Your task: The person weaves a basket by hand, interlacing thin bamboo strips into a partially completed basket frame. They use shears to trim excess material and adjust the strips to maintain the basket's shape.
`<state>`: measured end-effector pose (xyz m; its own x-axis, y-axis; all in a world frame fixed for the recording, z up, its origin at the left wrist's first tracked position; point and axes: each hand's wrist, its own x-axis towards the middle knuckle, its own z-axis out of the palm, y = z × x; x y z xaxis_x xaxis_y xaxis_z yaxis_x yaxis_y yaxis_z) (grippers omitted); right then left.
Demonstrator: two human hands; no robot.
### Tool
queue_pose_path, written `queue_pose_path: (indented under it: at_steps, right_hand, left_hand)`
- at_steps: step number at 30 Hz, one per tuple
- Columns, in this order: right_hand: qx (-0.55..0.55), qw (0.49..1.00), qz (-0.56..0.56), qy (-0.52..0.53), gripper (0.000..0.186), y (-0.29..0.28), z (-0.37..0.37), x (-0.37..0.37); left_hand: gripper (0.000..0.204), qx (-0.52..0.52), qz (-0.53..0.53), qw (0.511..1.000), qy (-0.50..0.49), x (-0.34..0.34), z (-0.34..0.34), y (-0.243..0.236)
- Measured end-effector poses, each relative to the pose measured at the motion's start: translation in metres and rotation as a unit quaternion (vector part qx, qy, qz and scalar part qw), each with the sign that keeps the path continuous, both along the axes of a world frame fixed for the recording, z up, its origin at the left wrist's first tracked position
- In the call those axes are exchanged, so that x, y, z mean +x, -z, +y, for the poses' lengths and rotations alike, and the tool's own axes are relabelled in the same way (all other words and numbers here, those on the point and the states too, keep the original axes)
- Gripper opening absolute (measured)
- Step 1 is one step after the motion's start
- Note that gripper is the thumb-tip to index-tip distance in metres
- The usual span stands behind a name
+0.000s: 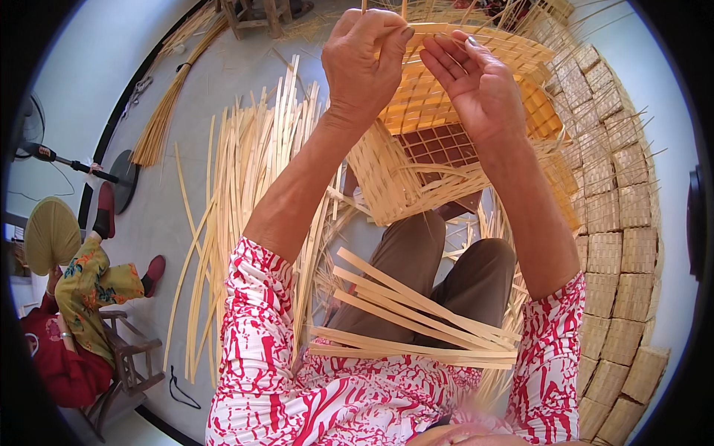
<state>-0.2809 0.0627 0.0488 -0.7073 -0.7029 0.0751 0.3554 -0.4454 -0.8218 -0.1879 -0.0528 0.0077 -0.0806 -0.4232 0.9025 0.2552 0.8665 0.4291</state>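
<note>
A half-woven bamboo basket (377, 169) stands tilted in front of my knees, its openwork base and yellowish far side showing. At the far rim my left hand (364, 63) is closed, thumb against fingers, on what appears to be a bamboo strip (404, 9) sticking up there. My right hand (483, 85) is raised over the same rim to the right. Its palm faces inward, with loosely curled fingers and the thumb apart; I see nothing held in it. Several loose flat bamboo strips (416, 312) lie across my lap.
Long pale bamboo splints (238, 171) are spread on the floor at left, near a tied bundle (178, 93). Stacked woven baskets (617, 223) line the right wall. At far left a seated person (82, 297) holds a round fan (52, 234) beside a standing fan (67, 160).
</note>
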Motion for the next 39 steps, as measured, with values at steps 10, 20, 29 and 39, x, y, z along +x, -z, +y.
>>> queue_pose_path:
  at_steps: [10,20,29,39]
  right_hand:
    - [0.088,0.802,0.58,0.115,0.018,-0.014,0.004,-0.015]
    - [0.179,0.67,0.719,0.039,0.018,-0.067,-0.003,-0.021]
    - [0.192,0.593,0.777,0.089,0.021,-0.063,-0.007,-0.028]
    - [0.216,0.63,0.74,0.092,0.023,-0.06,-0.021,-0.034]
  left_hand:
    - [0.017,-0.086,-0.042,0.995,-0.024,0.008,-0.009,-0.002]
    - [0.026,-0.123,-0.067,0.99,0.012,0.017,-0.013,-0.007]
    - [0.021,-0.141,-0.16,0.976,0.031,0.022,-0.017,-0.019]
    - [0.02,-0.174,-0.183,0.966,0.047,0.025,-0.02,-0.021]
